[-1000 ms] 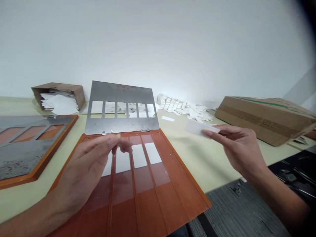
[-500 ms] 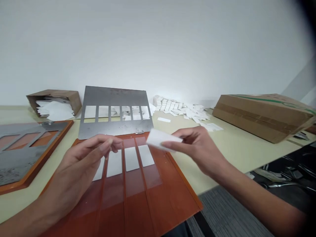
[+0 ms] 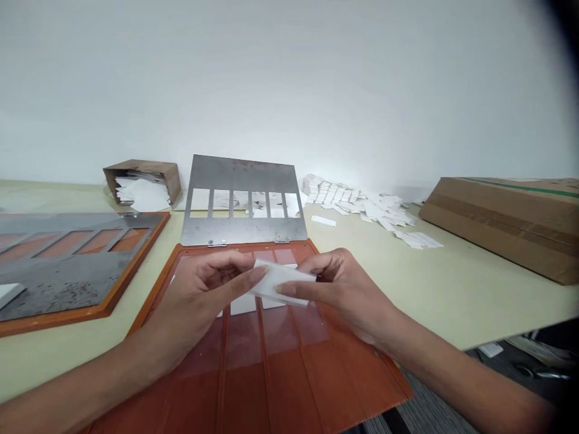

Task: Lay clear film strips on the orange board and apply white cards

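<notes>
A white card [image 3: 271, 286], perhaps more than one in layers, is held above the orange board [image 3: 253, 386]. My left hand [image 3: 203, 295] pinches its left end between thumb and fingers. Its right end is gripped by my right hand [image 3: 344, 289], thumb on top. Below them, white cards [image 3: 243, 306] lie in the board's grooved lanes, partly hidden by my hands. A clear film covers part of the lanes. Hinged to the board's far edge, a grey metal plate [image 3: 244, 229] with a row of rectangular windows stands raised.
On the left lies a second orange frame [image 3: 136, 265] with its metal plate down and a white block [image 3: 9, 294] on it. Behind are a small carton [image 3: 174, 178] of papers, scattered white slips [image 3: 384, 211] and a large cardboard box [image 3: 506, 223].
My left hand has closed on the card's left end, and my right hand has brought the card inward to it. The view has turned left.
</notes>
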`<action>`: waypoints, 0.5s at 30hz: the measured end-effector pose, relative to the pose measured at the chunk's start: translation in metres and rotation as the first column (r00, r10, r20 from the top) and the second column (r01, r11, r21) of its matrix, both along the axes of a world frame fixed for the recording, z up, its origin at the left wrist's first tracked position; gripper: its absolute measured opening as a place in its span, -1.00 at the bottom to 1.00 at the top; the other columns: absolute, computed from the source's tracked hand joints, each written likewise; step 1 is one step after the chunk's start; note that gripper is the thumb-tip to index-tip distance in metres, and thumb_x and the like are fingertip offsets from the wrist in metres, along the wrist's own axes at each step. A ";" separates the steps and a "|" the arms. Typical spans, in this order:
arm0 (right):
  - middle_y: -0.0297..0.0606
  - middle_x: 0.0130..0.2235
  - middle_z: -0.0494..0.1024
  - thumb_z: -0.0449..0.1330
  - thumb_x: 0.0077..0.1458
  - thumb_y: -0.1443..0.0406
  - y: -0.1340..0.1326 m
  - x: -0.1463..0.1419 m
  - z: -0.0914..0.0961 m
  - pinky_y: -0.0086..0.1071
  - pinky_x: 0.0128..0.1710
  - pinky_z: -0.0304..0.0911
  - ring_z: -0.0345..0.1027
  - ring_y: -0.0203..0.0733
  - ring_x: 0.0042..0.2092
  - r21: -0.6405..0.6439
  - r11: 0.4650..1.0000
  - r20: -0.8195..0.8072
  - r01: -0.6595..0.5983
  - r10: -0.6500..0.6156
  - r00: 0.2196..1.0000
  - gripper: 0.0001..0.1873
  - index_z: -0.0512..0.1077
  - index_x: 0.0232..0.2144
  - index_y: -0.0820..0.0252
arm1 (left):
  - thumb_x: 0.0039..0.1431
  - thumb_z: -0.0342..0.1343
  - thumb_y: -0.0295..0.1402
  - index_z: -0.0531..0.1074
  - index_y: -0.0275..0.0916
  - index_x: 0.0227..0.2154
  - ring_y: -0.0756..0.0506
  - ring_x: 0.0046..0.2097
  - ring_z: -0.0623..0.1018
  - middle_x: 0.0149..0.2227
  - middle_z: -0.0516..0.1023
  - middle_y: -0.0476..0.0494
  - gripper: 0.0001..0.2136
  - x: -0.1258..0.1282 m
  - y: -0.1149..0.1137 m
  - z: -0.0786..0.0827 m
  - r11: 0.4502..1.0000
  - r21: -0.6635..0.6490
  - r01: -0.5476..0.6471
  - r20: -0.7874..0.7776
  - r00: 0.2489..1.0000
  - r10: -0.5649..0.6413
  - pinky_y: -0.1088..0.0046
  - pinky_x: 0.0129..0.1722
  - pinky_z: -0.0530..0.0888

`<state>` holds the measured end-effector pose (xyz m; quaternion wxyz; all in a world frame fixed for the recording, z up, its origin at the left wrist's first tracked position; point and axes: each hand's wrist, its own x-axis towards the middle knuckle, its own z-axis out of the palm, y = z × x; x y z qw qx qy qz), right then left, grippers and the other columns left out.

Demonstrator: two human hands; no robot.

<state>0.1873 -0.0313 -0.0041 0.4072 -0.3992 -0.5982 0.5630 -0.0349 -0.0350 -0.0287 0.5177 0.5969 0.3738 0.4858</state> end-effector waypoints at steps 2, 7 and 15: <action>-0.32 -0.51 0.52 0.53 -0.19 0.20 0.001 -0.002 -0.001 -0.40 -0.43 0.15 0.29 -0.32 -0.44 -0.009 1.000 -0.014 -0.008 0.008 1.000 -0.77 0.61 -0.56 0.19 | 0.23 0.29 -0.21 0.60 -0.12 -0.31 -0.03 -0.24 0.48 -0.30 0.58 -0.02 -0.88 0.001 0.000 0.001 1.000 -0.003 -0.012 -0.017 1.000 0.012 0.53 -0.24 0.42; -0.32 -0.51 0.53 0.53 -0.17 0.22 0.002 -0.003 -0.003 -0.41 -0.43 0.15 0.31 -0.32 -0.44 -0.001 1.000 -0.026 -0.009 0.009 1.000 -0.79 0.61 -0.56 0.18 | 0.20 0.32 -0.20 0.61 -0.10 -0.37 -0.01 -0.28 0.49 -0.35 0.58 0.01 -0.88 0.002 0.002 0.005 1.000 0.004 -0.027 -0.031 0.999 0.027 0.55 -0.28 0.42; -0.30 -0.52 0.53 0.46 -0.05 0.14 -0.008 0.043 0.017 -0.40 -0.50 0.09 0.27 -0.30 -0.48 0.325 0.922 0.182 0.212 -0.281 0.942 -0.78 0.62 -0.54 0.14 | 0.30 0.17 -0.08 0.62 -0.04 -0.35 -0.10 -0.15 0.47 -0.29 0.59 -0.02 -0.77 -0.002 0.001 0.002 0.986 0.111 -0.123 -0.044 0.991 0.128 0.45 -0.13 0.37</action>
